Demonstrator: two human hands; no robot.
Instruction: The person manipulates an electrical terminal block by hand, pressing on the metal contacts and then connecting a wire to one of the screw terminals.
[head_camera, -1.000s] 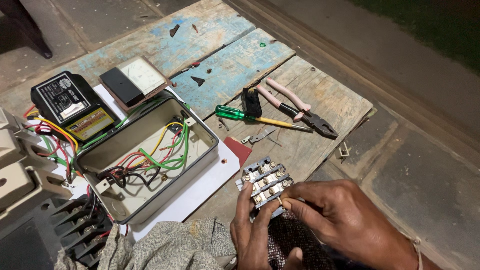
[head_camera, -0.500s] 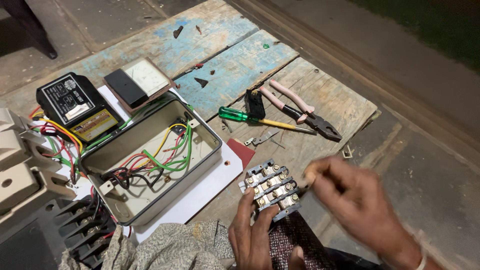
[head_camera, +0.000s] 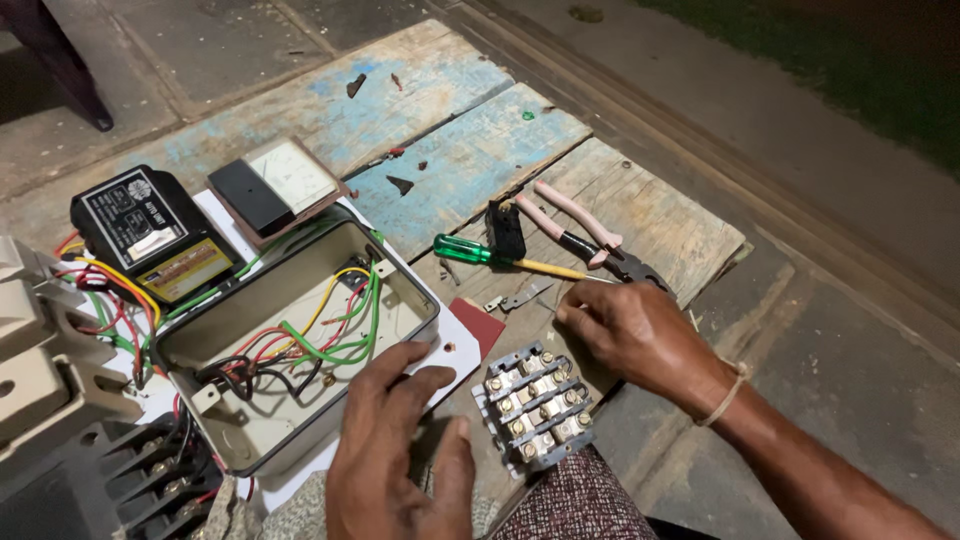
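terminal block (head_camera: 535, 412), the grey one with rows of brass screws, now lies by itself at lower centre of the frame, on the wood beside my patterned knee. a second ago i had it pinched between both hands; half a second ago the right was already lifting off it. now neither hand holds it. my left hand (head_camera: 400, 450) has let go and rests lower centre-left, fingers loosely spread, fingertips on the rim of the open metal enclosure (head_camera: 425, 310), gripping nothing. my right hand (head_camera: 640, 335) has gone up and right of the block, palm down, fingers curled toward the small metal bits (head_camera: 520, 298) lying just under the green-handled screwdriver (head_camera: 500, 256); i can't tell if the tips have pinched anything, they are hidden under the knuckles. pink-handled pliers (head_camera: 590, 232) lie just above that hand, crossing the screwdriver's shaft, untouched. enclosure with its red, green and yellow wires, the black unit (head_camera: 150, 235) with the yellow label and the panel meter (head_camera: 275, 185) in the upper left look the same as before. my read: handling of the block has paused and the right hand is after a loose part or a tool; the block sits free, near the board's lower edge.
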